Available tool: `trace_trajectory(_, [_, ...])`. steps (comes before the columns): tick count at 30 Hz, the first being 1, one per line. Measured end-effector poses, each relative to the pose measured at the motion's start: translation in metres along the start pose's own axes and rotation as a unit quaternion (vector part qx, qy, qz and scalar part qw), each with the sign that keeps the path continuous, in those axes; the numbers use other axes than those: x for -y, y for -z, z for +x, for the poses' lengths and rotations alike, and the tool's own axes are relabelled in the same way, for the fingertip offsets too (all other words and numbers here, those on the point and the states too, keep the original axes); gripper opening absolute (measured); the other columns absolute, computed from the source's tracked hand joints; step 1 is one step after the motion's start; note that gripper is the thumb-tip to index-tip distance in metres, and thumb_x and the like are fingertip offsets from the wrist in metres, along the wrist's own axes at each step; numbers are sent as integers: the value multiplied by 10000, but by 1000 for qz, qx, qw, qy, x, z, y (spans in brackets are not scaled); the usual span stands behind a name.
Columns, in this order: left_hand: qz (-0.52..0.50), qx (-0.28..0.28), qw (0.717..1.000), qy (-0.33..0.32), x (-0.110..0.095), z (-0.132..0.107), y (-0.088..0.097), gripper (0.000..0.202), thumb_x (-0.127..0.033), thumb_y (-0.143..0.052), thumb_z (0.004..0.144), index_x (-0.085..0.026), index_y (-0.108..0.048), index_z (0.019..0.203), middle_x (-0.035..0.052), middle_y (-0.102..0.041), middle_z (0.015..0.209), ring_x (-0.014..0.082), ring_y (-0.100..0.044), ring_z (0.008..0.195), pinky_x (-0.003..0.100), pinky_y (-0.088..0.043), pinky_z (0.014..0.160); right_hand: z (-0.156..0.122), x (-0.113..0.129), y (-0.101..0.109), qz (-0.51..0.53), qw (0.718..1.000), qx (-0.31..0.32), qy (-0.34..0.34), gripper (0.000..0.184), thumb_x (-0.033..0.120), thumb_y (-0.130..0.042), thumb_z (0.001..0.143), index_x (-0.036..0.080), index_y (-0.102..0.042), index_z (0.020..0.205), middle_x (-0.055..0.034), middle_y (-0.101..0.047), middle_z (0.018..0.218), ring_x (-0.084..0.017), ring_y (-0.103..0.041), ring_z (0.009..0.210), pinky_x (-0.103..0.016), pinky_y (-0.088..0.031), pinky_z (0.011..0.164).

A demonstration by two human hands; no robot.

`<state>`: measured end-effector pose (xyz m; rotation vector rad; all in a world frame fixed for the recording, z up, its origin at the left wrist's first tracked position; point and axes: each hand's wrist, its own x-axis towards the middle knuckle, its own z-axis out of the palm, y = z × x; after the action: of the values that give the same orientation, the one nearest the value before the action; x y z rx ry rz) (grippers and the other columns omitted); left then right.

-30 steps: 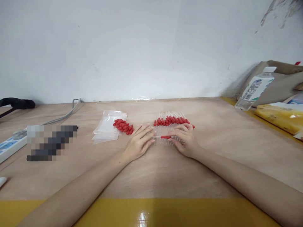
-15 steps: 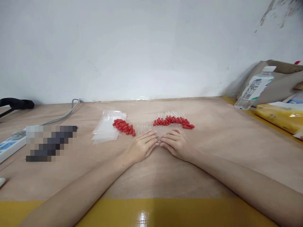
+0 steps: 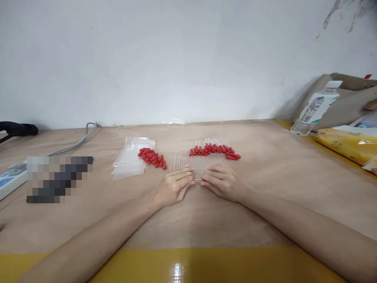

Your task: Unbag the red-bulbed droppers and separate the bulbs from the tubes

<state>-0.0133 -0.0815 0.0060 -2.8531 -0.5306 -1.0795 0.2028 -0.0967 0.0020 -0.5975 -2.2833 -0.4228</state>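
While both forearms rest low over the brown tabletop (image 3: 194, 224), the left hand (image 3: 173, 186) and right hand (image 3: 224, 182) face each other, fingers bent and closed, their tips apparently pinching the two ends of a single clear tube (image 3: 197, 181) at the near edge of a row of clear tubes (image 3: 204, 162). Done well, I judge, this wants a light, even pinch and steady wrists, so the single one stays level and doesn't disturb the row. Around them, the grey-brown bag (image 3: 347, 106), yellow packet (image 3: 347, 141) and plastic bottle (image 3: 314, 110) sit well apart to the right, obstructing nothing. Plastic bags (image 3: 125, 159) lie leftward; red-ended tubes (image 3: 215, 149) border the row's far side; the loose red bulbs (image 3: 151, 157), near the left fingers, seem easiest to knock
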Motion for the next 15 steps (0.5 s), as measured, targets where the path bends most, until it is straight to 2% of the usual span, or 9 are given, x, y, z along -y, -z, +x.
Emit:
trace_trajectory(7, [-1,-1,1000,-16,-2,0,2,176,-126,-447,849,-146,-581,962,59,-666,889,173,-570,1047,374,-436,986,-1,2,2,-29,999,-12,33,88,183,-516,837,169,-598,867,-35,-654,776,-148,-552,717,-300,-458,666])
trace_trajectory(10, [1,-9,1000,4,1,-5,7,184,-151,-433,860,-160,-597,943,51,-667,872,174,-583,1024,362,-459,957,-6,-3,6,-24,999,-17,25,123,179,-502,843,185,-614,893,-35,-664,799,-148,-561,738,-301,-456,674])
trace_trajectory(12, [21,-38,998,41,7,-10,14,185,-176,-436,863,-171,-613,918,46,-667,868,174,-599,984,345,-483,916,-11,-13,12,-23,999,-31,-19,126,192,-517,836,205,-630,889,-32,-669,808,-150,-568,760,-308,-449,689])
trace_trajectory(15, [84,-90,984,129,20,-16,26,185,-220,-450,864,-180,-625,909,52,-634,878,165,-605,878,306,-515,793,-22,-38,24,-54,985,-84,-139,123,274,-573,804,242,-661,883,-35,-661,816,-156,-565,718,-324,-433,680])
